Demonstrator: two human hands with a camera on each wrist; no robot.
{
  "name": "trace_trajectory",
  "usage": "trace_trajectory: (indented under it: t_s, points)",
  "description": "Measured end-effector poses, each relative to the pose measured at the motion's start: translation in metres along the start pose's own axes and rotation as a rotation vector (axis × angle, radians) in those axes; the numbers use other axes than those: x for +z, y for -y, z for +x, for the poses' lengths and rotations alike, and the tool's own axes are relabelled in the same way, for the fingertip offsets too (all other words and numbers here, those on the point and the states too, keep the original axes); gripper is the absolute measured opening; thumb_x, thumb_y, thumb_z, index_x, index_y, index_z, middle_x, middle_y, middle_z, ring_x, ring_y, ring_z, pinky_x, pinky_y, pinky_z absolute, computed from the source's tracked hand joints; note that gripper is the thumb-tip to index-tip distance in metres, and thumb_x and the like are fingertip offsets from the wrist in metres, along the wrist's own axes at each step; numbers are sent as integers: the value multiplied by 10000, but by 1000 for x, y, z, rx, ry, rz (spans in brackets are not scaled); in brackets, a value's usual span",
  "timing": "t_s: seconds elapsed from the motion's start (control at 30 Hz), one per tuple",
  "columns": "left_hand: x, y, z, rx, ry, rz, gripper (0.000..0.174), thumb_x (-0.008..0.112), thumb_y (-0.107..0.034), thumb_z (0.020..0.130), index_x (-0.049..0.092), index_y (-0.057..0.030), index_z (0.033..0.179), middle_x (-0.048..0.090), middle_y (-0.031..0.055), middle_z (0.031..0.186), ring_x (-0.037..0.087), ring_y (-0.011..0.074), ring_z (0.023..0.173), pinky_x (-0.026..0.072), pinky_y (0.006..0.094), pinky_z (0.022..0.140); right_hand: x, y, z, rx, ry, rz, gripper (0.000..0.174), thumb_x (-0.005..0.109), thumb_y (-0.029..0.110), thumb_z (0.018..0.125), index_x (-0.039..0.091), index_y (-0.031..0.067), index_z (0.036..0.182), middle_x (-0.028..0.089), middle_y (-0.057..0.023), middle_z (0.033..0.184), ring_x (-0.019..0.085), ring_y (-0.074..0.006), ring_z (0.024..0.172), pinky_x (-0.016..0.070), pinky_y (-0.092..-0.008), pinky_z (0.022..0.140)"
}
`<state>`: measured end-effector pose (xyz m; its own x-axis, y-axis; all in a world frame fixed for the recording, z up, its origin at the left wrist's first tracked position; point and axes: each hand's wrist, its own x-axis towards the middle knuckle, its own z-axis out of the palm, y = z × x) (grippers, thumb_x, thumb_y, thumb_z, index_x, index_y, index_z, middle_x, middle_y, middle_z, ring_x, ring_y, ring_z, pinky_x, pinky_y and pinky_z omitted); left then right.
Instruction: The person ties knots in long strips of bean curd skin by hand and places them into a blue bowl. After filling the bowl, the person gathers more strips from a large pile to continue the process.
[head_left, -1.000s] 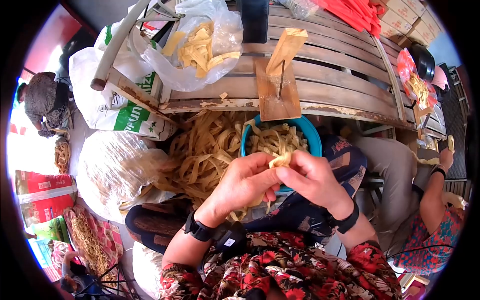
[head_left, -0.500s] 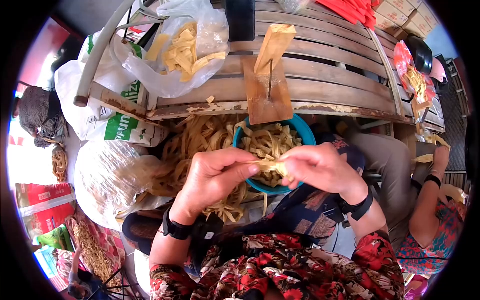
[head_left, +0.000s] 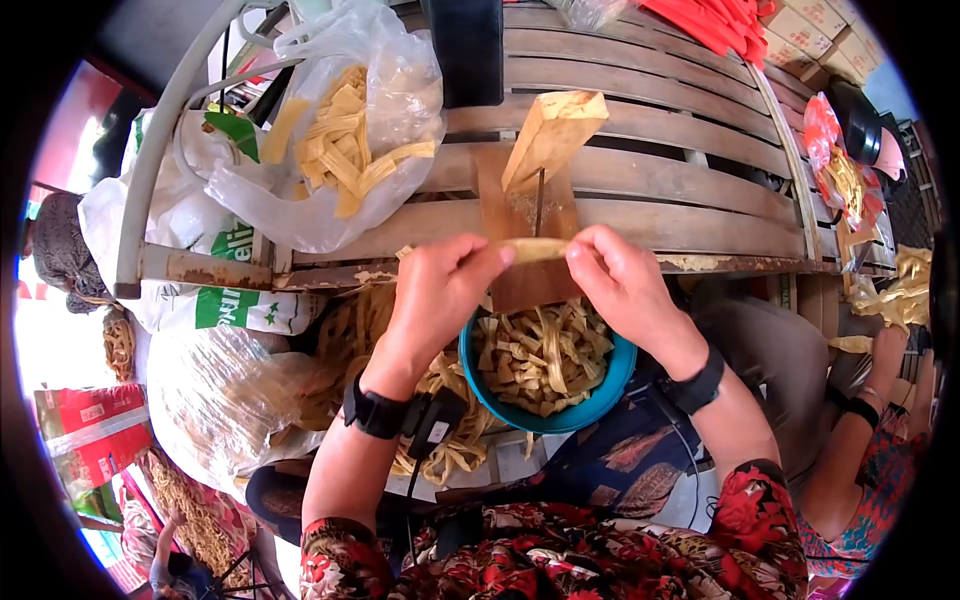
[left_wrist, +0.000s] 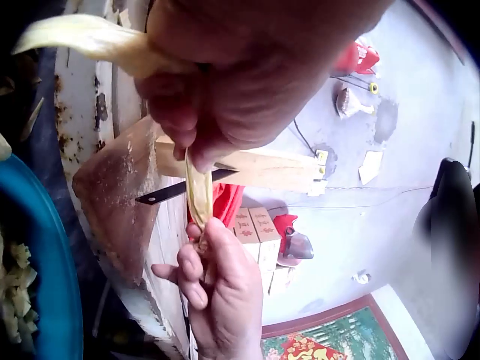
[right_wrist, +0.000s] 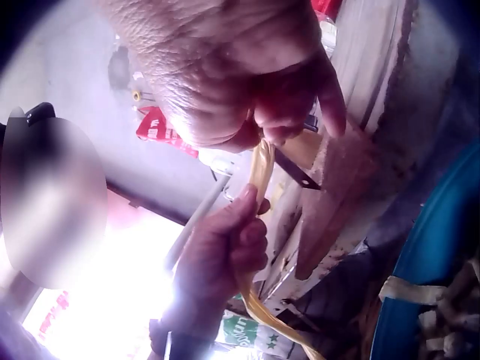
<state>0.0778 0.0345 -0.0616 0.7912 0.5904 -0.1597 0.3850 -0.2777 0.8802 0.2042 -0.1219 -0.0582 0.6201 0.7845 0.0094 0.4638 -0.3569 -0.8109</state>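
Observation:
A pale yellow, flat, pliable strip (head_left: 537, 250) is drawn straight between both hands in front of the wooden stand. My left hand (head_left: 440, 295) pinches one end between thumb and fingers; a loose tail of it sticks out past that hand in the left wrist view. The other end is pinched by my right hand (head_left: 630, 295). On the stand, a wooden block (head_left: 553, 140) leans over a base board (head_left: 530, 290), with a narrow dark blade (left_wrist: 154, 197) fixed at it. The strip crosses over the blade in the left wrist view. Below the hands stands a teal basin (head_left: 623, 375) holding short cut pieces (head_left: 540, 360).
A slatted bench (head_left: 640, 135) with a rusty front edge carries the stand and a plastic bag (head_left: 405, 110) of wide yellow strips. Long strips (head_left: 440, 455) lie heaped left of the basin, beside a plastic-wrapped bundle (head_left: 215, 390). Another person's arm (head_left: 850, 450) is at the right.
Both hands have risen from over the basin to the bench edge. The strip, bunched between the fingers before, is now stretched out flat. The head view has shifted a little.

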Motion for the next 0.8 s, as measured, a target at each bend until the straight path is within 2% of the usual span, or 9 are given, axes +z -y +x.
trace_trajectory:
  t_s: [0.13,0.17,0.3,0.33,0.43,0.57,0.67,0.77,0.8]
  points:
    - [19,20,26,95,-180,239,301,657,-249,825,609,32,730,523,37,553,425,98,523,389,287,505,16,-27,21,-90,-154,-414,281,487,261,899,558,28,758,602,-141,650,597,-365,624,469,-431,563]
    - [17,29,27,135,-181,203,323,650,-269,835,598,20,702,504,16,536,416,90,489,362,266,469,12,-30,21,87,-45,-452,361,496,364,896,595,36,781,623,-122,737,610,-338,679,470,-423,600]
    - [0,0,-6,-222,123,-320,293,636,-286,860,599,-38,708,478,-39,532,411,35,465,296,187,420,-13,6,-10,8,-26,-253,546,496,539,861,643,26,977,616,-94,957,610,-284,846,472,-348,729]
    - [-5,-9,-15,-252,256,-340,288,645,-285,854,636,2,830,532,-11,588,478,61,498,368,211,438,-12,11,-17,-149,-29,-233,453,511,430,907,626,6,1016,634,-73,905,632,-212,799,485,-308,714]
    - [-10,-42,-54,-204,415,-575,215,642,-168,855,611,-23,1011,556,-3,651,488,59,494,381,193,431,-1,27,-38,57,-23,611,213,527,172,939,604,-19,995,633,-62,847,604,-98,766,505,-233,666]
    - [-46,-22,-101,-26,559,-645,220,628,-106,860,625,-51,1073,586,11,710,496,51,505,391,180,447,-32,26,-50,194,-214,1035,296,523,278,932,576,-13,940,650,-125,872,656,-189,687,546,-282,644]
    - [-40,-12,-109,-203,540,-616,360,587,-320,895,632,3,1047,621,51,868,573,112,720,469,251,664,-23,70,-77,-1,-185,989,264,465,231,959,516,-27,979,643,-153,858,657,-229,698,549,-308,658]
    - [-37,-31,-113,-90,503,-577,362,630,-262,857,601,33,1066,619,96,973,553,172,943,431,295,807,-6,87,-115,-277,103,724,140,542,124,922,544,-13,951,625,-77,756,609,-125,650,496,-246,616]
    - [-35,-36,-117,-69,446,-422,311,637,-188,829,600,28,1049,626,80,949,568,162,890,443,293,778,-11,94,-122,-264,239,567,129,558,118,914,566,-9,932,618,-50,723,590,-97,630,480,-230,599]
